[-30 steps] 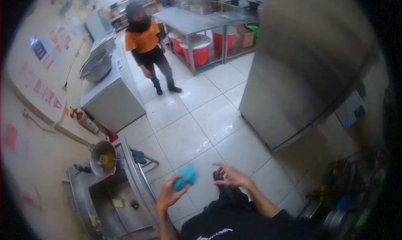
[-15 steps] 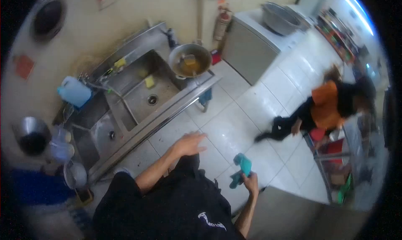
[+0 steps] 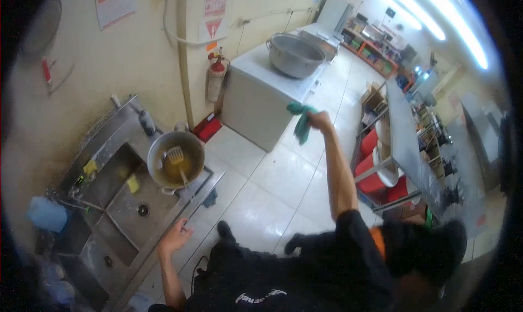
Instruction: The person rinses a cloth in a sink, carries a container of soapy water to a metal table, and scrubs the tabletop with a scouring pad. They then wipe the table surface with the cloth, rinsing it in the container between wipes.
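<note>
A green cloth [image 3: 301, 121] hangs from my right hand [image 3: 320, 121], which is closed round it at the end of my outstretched arm. Beyond the cloth is a white chest-like unit [image 3: 250, 102] bearing a large metal pot [image 3: 297, 53]. My left hand [image 3: 177, 236] holds nothing; its fingers are apart beside the front edge of the steel sink [image 3: 122, 200]. On the sink's right end sits a deep pan [image 3: 155, 167] containing brownish liquid and a slotted spatula [image 3: 176, 156].
A person in black and orange [image 3: 419, 246] is close on my right. Metal shelving [image 3: 406, 132] with red containers [image 3: 376, 176] lines the right side. A fire extinguisher [image 3: 216, 80] hangs on the wall. White floor tiles [image 3: 261, 197] run between sink and shelving.
My right arm has swung up and forward with the green cloth. My left hand has shifted left and down in view. The view has turned right, and the other person is now much closer.
</note>
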The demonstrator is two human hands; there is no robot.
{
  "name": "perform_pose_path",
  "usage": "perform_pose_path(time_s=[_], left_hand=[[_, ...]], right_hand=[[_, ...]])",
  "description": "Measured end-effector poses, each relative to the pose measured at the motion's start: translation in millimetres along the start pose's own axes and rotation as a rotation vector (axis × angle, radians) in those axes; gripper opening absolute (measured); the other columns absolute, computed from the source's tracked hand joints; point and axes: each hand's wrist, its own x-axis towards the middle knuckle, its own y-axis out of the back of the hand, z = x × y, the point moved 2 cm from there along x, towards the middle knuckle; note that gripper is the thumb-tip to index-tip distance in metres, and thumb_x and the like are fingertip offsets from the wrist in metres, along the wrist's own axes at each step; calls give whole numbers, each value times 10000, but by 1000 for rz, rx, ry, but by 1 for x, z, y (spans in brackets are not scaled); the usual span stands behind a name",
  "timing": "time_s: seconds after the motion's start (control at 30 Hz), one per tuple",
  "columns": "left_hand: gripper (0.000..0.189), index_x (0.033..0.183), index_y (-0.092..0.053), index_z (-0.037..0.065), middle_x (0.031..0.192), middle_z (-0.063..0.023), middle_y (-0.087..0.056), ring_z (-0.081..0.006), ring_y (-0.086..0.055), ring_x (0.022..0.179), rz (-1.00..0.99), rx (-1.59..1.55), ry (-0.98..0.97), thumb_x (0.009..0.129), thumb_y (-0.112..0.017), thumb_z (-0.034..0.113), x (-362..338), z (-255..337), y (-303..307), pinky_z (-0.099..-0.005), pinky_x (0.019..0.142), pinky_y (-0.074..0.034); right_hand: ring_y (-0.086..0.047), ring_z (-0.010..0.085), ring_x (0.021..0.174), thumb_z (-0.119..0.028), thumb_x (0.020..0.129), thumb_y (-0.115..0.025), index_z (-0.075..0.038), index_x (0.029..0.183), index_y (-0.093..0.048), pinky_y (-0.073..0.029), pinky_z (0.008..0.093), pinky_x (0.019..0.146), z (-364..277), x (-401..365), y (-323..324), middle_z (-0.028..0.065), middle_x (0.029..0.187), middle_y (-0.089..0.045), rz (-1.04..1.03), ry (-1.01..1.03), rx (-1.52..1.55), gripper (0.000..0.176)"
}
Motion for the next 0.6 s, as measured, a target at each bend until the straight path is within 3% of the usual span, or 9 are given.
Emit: perform_pose_path(time_s=[0.07, 0.1, 0.13, 0.2, 0.27, 0.33, 0.4, 0.5, 0.6], left_hand=[[494, 1350, -484, 59, 1037, -113, -669, -217, -639, 973, 83, -12, -212, 951, -634, 309, 28, 31, 11, -348, 884, -495], [450, 1335, -502, 51, 1023, -94, -673, -189, -637, 970, 171, -7, -408, 957, -635, 258, 37, 52, 18, -328, 878, -498], [450, 1335, -502, 51, 1023, -94, -673, -189, -637, 970, 187, -19, -407, 957, -635, 258, 41, 65, 26, -328, 878, -498], [339, 1218, -602, 27, 1021, -101, -683, -192, -644, 964, 21, -330, -513, 936, -659, 205, 26, 101, 52, -331, 877, -503], [300, 1118, -669, 30, 1108, -114, -670, -238, -646, 1008, 51, -206, -652, 926, -684, 261, -12, 132, 95, -340, 862, -513], [254, 934, -687, 34, 1038, -99, -698, -201, -659, 954, 202, -251, -896, 779, -804, 196, -38, 133, 134, -384, 863, -508], [257, 922, -692, 44, 1016, -86, -698, -191, -660, 933, 363, -229, -1103, 778, -799, 228, -61, 141, 162, -384, 870, -507], [266, 904, -700, 59, 983, -68, -699, -177, -662, 901, 580, -52, -1459, 778, -791, 275, -102, 175, 167, -386, 881, -504], [280, 886, -708, 75, 950, -49, -700, -162, -663, 869, 750, 135, -1578, 778, -783, 322, -142, 220, 127, -387, 892, -502]], right_hand=[[-698, 229, 617, -415, 774, -818, 94, 964, -646, -571, 353, 527, -50, 31, 23, 129, 719, -682, 71, 213, 369, 571], [-704, 278, 675, -373, 794, -813, 95, 1173, -417, -595, 380, 551, -76, 50, 38, 198, 939, -641, 52, 137, 297, 721], [-711, 326, 733, -331, 815, -808, 96, 1382, -187, -619, 407, 574, -97, 64, 50, 267, 1159, -599, 32, 52, 232, 943], [-715, 263, 860, -270, 917, -705, 26, 1403, -327, -602, 350, 649, -109, 90, 72, 199, 1112, -665, 5, 219, 250, 683], [-686, 175, 906, -248, 962, -644, -10, 1172, -639, -545, 286, 738, -151, 45, 101, 113, 1011, -721, -140, 484, 141, 318], [-657, 137, 877, -220, 938, -667, -3, 1057, -679, -500, 269, 766, -167, 2, 140, 74, 957, -713, -230, 715, 22, 247], [-650, 184, 946, -150, 914, -673, 13, 1041, -684, -513, 321, 866, -164, -57, 192, 103, 1011, -697, -263, 703, 38, 207], [-647, 187, 937, -156, 916, -663, 7, 1035, -681, -510, 326, 865, -116, -115, 268, 101, 1006, -692, -57, 631, -30, 203], [-643, 191, 928, -161, 919, -652, 1, 1030, -678, -507, 331, 865, -55, -89, 329, 99, 1001, -688, 166, 530, -180, 198]])
